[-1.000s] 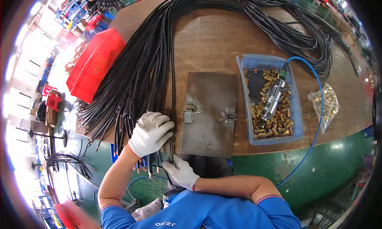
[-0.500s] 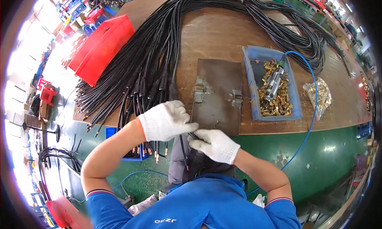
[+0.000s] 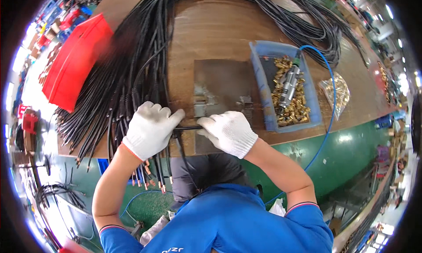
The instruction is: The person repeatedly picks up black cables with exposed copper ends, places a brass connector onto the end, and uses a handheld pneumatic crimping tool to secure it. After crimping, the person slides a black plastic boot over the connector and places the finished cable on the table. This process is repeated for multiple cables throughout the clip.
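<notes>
Between my two white-gloved hands a short stretch of black cable (image 3: 188,128) runs level, just above the near edge of the table. My left hand (image 3: 150,129) is closed round it on one side, thumb toward the right. From the other side my right hand (image 3: 229,132) pinches it between thumb and fingers. A thinner black length hangs from the cable beside my left thumb, down toward my lap. Just beyond my right hand lies a dark flat plate (image 3: 224,79) with metal clamp-like pieces on it. A thick bundle of black cables (image 3: 140,46) lies beyond my left hand.
A blue bin (image 3: 293,127) holds brass fittings (image 3: 302,106) and a silver hand tool (image 3: 289,87) on a blue hose (image 3: 332,95). To its right lies a clear bag of brass parts (image 3: 336,95). A red bin (image 3: 74,64) stands at the left. Cable ends overhang the front edge.
My hands have moved apart, the left one leftward, and the cable is now drawn level between them. The whole view has shifted, so the bins and plate appear further left.
</notes>
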`<control>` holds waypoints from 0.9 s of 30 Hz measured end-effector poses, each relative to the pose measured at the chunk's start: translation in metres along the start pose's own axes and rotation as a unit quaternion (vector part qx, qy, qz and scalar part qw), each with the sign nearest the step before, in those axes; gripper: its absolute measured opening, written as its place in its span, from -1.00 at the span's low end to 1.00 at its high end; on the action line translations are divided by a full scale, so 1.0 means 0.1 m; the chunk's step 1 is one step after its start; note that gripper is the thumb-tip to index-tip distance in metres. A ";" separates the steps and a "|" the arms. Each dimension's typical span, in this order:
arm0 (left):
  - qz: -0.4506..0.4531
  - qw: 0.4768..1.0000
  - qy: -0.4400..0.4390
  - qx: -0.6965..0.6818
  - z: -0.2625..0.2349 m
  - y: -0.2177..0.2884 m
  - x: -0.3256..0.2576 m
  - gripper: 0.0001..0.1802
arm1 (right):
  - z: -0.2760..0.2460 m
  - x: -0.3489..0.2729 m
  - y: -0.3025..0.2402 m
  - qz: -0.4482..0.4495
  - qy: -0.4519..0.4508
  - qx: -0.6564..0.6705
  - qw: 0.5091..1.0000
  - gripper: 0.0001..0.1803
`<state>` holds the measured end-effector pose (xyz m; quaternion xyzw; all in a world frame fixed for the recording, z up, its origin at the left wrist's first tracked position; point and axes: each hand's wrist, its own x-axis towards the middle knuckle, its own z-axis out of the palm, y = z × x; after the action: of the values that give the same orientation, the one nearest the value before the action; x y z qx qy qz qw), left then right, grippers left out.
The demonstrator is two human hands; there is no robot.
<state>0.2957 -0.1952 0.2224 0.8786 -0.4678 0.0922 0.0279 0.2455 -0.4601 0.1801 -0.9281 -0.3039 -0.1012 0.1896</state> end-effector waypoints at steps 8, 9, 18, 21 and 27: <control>-0.095 0.994 -0.060 0.016 0.50 0.29 0.74 -0.33 | 0.01 -0.31 0.55 0.049 0.107 -0.057 0.991 -0.70; -0.089 0.994 -0.054 0.022 0.54 0.25 0.73 -0.37 | 0.01 -0.32 0.55 0.052 0.110 -0.047 0.991 -0.70; -0.096 0.994 -0.046 0.021 0.55 0.26 0.79 -0.61 | 0.11 -0.39 0.61 0.046 0.140 -0.031 0.989 -0.70; -0.099 0.994 -0.030 0.034 0.59 0.29 0.74 -0.64 | 0.07 -0.41 0.58 0.046 0.123 -0.034 0.991 -0.68; -0.078 0.993 -0.077 0.045 0.53 0.21 0.66 -0.42 | 0.04 -0.34 0.51 0.039 0.128 -0.052 0.990 -0.75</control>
<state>0.3211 -0.2681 0.1822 0.9173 -0.3939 0.0428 -0.0409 0.2498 -0.5147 0.1515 -0.9275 -0.2350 -0.2270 0.1817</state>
